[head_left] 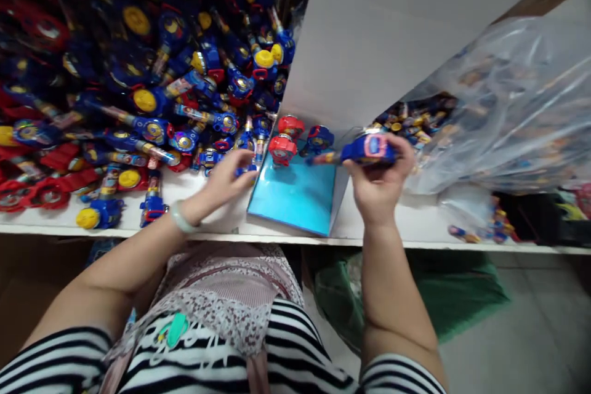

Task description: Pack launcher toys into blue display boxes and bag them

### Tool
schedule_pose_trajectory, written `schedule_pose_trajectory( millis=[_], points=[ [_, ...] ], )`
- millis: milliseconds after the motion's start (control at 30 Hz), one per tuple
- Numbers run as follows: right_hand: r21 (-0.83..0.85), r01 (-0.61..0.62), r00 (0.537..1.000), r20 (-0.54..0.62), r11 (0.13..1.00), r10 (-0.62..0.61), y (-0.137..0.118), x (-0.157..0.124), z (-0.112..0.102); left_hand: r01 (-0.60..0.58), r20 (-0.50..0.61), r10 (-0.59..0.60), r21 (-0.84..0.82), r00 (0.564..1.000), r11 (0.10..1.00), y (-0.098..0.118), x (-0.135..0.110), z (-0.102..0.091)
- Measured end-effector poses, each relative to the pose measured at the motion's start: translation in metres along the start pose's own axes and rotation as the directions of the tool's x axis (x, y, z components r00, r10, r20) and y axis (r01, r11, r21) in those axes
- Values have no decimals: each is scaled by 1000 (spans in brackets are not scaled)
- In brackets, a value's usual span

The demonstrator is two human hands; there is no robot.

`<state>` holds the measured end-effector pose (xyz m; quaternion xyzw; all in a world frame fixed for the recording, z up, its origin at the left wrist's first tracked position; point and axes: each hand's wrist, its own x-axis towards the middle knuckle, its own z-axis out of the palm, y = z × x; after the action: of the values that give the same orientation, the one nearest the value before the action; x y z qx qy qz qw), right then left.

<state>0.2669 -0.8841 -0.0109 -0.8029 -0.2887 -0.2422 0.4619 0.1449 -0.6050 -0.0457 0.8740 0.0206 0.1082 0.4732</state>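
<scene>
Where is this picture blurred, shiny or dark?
Head view: the blue toy in the right hand looks blurred; head view: pale glare streaks the plastic bag; head view: the toy pile darkens toward the upper left.

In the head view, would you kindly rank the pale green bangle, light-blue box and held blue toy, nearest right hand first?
1. Blue toy, in right hand.
2. Light-blue box, centre.
3. Pale green bangle, on left wrist.

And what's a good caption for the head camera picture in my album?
The right hand holds a blue toy near a light-blue tray.
</scene>
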Motion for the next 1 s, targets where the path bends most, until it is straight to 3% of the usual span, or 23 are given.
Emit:
schedule_pose_trajectory(
  millis=[33,100,200,333,433,533,633,700,800,833,900,1000],
  points=[
    [-78,17,999,-46,997,-21,13,8,-8,-7,-22,12,218,1000,976,-11,-1,-11],
    [-210,28,999,-38,977,-37,40,21,-17,-48,87,0,547,996,836,-31,-4,-25],
    [-268,60,994,103,962,-33,68,25,-10,-130,200,-47,780,979,612,-47,-9,-24],
    [-234,84,960,279,969,-16,71,21,7,-111,149,-36,859,988,499,-45,-11,-9],
    [-217,85,930,368,972,1,64,24,3,-144,167,0,854,986,500,-46,-12,-8],
    [-206,68,927,374,976,15,62,30,-3,-170,170,52,815,984,554,-53,-17,-11],
    [-245,65,904,426,967,47,66,30,-2,-140,150,45,719,988,681,-62,-23,-17],
    [-332,86,882,464,939,83,67,27,1,-30,76,-19,594,997,804,-64,-25,-25],
    [-481,104,881,451,871,144,60,23,-2,192,-46,-187,159,981,968,-54,-22,-38],
    [-504,105,885,441,857,151,54,23,-4,239,-27,-240,-44,970,970,-47,-19,-39],
    [-485,114,896,427,867,121,35,22,-8,298,109,-278,-420,954,857,-29,-14,-35],
    [-218,115,877,481,969,4,-6,11,-1,403,386,-166,-687,907,604,0,-8,-6]
  ],
)
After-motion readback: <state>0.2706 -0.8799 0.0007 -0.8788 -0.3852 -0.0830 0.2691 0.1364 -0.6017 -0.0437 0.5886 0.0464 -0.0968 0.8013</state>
